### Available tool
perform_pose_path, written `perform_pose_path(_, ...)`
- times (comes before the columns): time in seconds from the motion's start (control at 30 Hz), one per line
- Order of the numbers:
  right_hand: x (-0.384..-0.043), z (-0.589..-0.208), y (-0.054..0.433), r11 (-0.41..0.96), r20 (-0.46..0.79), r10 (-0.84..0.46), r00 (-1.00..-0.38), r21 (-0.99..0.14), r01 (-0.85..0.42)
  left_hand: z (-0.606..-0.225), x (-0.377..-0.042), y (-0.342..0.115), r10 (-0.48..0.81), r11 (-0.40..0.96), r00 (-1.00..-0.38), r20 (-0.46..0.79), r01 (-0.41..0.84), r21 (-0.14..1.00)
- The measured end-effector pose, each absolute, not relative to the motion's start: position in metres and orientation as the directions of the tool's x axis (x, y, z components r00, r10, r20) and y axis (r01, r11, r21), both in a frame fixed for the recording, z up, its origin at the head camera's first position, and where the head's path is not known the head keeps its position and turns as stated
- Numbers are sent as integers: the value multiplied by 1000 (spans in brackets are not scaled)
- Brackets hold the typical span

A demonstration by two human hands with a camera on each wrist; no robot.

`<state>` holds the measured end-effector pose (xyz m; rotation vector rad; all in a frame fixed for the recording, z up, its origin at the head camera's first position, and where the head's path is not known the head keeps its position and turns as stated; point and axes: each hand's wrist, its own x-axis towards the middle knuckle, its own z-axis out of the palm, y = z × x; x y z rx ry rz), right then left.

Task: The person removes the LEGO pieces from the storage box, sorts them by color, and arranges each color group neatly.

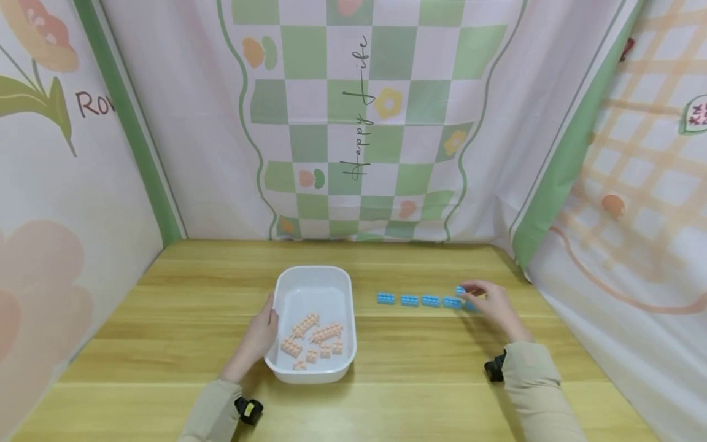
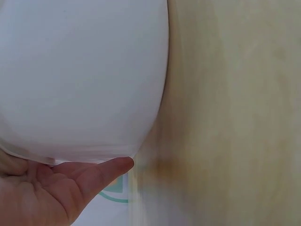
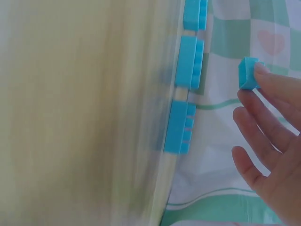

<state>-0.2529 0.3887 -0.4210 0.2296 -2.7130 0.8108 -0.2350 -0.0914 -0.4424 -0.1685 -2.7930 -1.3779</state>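
My left hand [image 1: 262, 331] grips the left side of a white plastic tub [image 1: 311, 376], its thumb lying along the outer wall in the left wrist view. Several peach building bricks [image 1: 327, 333], long and small ones, lie in the tub's near half. Between thumb and index finger, my right hand [image 1: 495, 305] pinches a small blue building brick [image 3: 247, 74], raised above the table. Below it runs a row of larger blue bricks [image 1: 430, 301], spaced a little apart, studs up. The rightmost blue brick [image 1: 471, 306] is partly hidden by the right hand in the head view.
The wooden table [image 1: 409, 362] carries the tub left of centre and the blue row to its right. A patterned cloth [image 1: 359, 202] hangs along the back edge, with more cloth at both sides. Each wrist wears a small black camera [image 1: 495, 367].
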Motion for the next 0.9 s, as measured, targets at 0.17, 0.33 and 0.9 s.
perform_pose_path(0.17, -251, -420, 400, 838, 319, -51, -946, -502, -214, -444, -235, -91, 86, 602, -993, 81, 117, 790)
perform_pose_path(0.33, -248, -420, 411, 852, 292, -37, -956, -491, -182, -443, -234, -92, 80, 606, -995, 59, 95, 789)
perform_pose_path(0.9, -241, -423, 438, 873, 216, 19, -976, -479, -89, -445, -235, -92, 86, 605, -994, 59, 100, 790)
